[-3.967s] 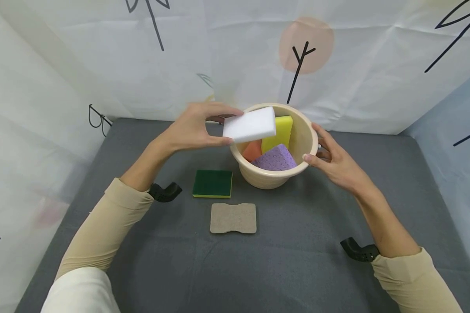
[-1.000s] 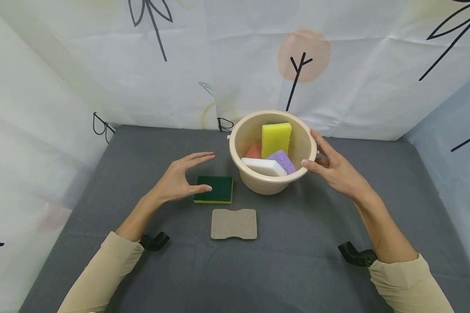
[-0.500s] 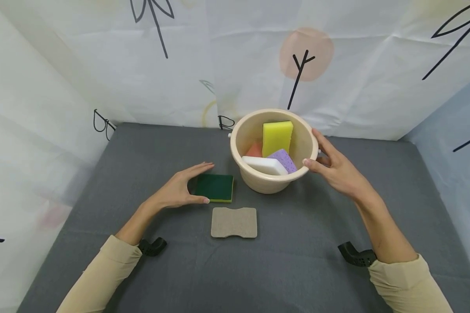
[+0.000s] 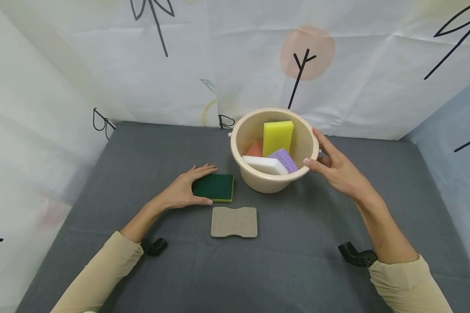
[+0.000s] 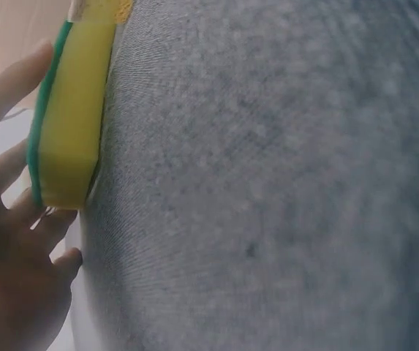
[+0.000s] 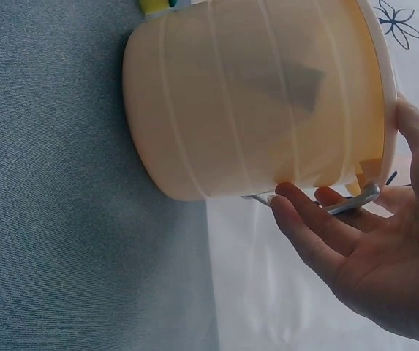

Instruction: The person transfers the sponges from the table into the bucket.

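My left hand (image 4: 184, 189) reaches around the near-left part of a green-and-yellow scrub sponge (image 4: 215, 188) lying flat on the table. The thumb lies along its front edge and the fingers along its back edge; a firm pinch is not visible. In the left wrist view, the sponge's yellow side (image 5: 74, 110) faces the camera beside the hand. My right hand (image 4: 338, 170) holds the rim of a cream bucket (image 4: 264, 184), thumb on the rim and fingers outside by the metal handle (image 6: 352, 201). Inside lie a white sponge (image 4: 264, 164), a purple sponge (image 4: 283, 160), a yellow sponge (image 4: 277, 138) and an orange piece (image 4: 254, 150).
A flat beige piece with notched long edges (image 4: 233, 222) lies in front of the green sponge. Grey cloth (image 4: 297, 269) covers the table. White printed fabric (image 4: 250, 56) hangs behind and at the sides.
The white sponge, earlier in my left hand, now rests inside the bucket. My left hand has come down to the green sponge and closed in around its edges. The right hand stays on the rim.
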The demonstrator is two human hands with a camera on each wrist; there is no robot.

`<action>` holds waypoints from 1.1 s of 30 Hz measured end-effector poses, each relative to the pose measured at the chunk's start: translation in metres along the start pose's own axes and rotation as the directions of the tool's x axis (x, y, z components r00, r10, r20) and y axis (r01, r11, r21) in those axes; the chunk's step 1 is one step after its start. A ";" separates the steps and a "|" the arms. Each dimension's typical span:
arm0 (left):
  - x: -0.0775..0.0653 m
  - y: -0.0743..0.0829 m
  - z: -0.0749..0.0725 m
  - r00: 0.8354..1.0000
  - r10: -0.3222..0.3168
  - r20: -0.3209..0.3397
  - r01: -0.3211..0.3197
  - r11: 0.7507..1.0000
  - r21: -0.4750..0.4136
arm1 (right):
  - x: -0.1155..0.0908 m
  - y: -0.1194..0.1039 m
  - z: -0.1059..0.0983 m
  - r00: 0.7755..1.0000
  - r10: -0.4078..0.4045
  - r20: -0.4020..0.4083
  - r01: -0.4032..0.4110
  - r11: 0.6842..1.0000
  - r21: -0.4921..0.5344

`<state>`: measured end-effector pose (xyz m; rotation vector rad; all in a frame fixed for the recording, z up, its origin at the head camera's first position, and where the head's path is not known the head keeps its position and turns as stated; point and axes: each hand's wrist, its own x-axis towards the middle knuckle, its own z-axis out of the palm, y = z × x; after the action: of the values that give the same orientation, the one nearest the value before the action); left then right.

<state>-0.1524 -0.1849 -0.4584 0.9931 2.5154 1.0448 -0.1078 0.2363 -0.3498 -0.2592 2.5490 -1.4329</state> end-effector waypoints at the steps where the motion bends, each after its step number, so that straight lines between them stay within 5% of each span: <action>1: 0.001 0.000 0.000 1.000 0.003 -0.001 -0.003 1.000 0.012 | 0.000 0.000 0.000 1.000 -0.006 0.002 0.006 1.000 0.000; 15: -0.004 0.002 -0.003 0.996 -0.073 -0.049 0.072 0.997 -0.008 | 0.003 0.002 0.002 1.000 -0.009 -0.008 0.009 1.000 0.002; 33: -0.009 0.013 -0.024 0.988 -0.065 -0.142 0.066 0.998 0.006 | 0.000 0.002 0.003 1.000 -0.025 -0.019 0.024 1.000 -0.013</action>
<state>-0.1498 -0.1971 -0.4323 0.8609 2.6498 1.1203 -0.1073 0.2349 -0.3528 -0.2810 2.5801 -1.4344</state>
